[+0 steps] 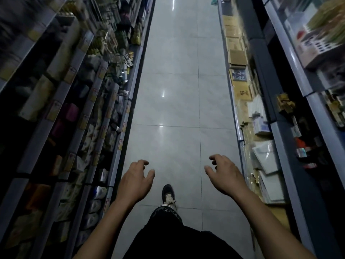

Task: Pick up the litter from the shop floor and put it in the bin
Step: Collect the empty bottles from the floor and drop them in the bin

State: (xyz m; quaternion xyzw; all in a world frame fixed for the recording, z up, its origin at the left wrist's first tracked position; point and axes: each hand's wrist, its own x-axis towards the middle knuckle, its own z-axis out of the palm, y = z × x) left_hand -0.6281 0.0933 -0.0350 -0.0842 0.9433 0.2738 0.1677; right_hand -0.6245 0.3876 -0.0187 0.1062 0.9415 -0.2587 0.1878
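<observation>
While we look down a narrow shop aisle, both of our bare hands hang out in front of us above the tiled floor (179, 101), palms down. Our left hand (137, 179) has its fingers loosely curled and its thumb spread toward the middle, and it holds nothing. Our right hand (225, 173) mirrors it, fingers bent and slack, thumb pointing inward, also holding nothing. The 2 hands are well apart, with the floor showing between them.

Below and between the hands, 1 dark shoe (168, 194) with pale laces is planted on the tiles, and a dark trouser leg (168, 219) runs up from it toward us.

As for the litter, we cannot make out any on the stretch of floor in view, so we cannot tell how it looks or where it lies; the bin is likewise not something we can pick out. The floor itself is pale grey, glossy large tile with thin dark joints and several small bright reflections of ceiling lights.

On our left, shelving (119, 113) with yellow price tags along its edges carries small packaged goods, blurred and dim. On our right, a lower shelf (240, 79) holds brown cardboard boxes (237, 58) and flat clear-wrapped packets (265, 156).
</observation>
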